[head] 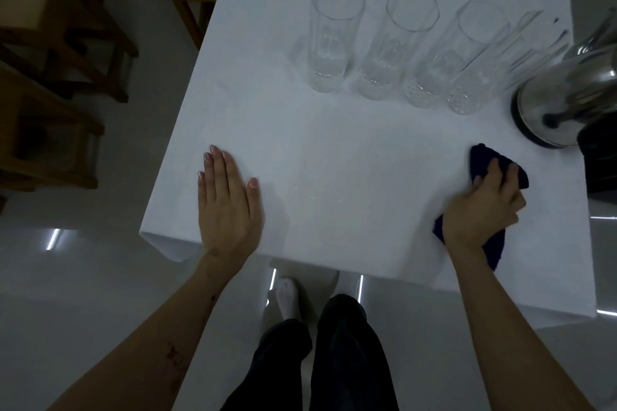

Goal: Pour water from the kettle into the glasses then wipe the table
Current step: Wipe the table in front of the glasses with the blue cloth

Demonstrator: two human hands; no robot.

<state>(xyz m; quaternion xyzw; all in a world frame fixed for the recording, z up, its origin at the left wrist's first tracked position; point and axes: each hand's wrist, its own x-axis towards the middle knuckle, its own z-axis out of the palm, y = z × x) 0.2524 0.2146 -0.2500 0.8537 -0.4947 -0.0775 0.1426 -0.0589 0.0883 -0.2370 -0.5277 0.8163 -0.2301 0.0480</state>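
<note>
My right hand [480,207] has its grip clenched around the dark blue cloth [480,163], pressing it onto the desk [334,150] near the right edge, just in front of the steel kettle [567,100]. My left hand [227,200] grasps nothing, lying flat and released on the desk near its left corner. Four glasses [400,47] stand in a row further back; I cannot tell their water level. I judge wiping is under way; next I'd sweep the cloth leftward, toward the small droplets [314,197] mid-desk
</note>
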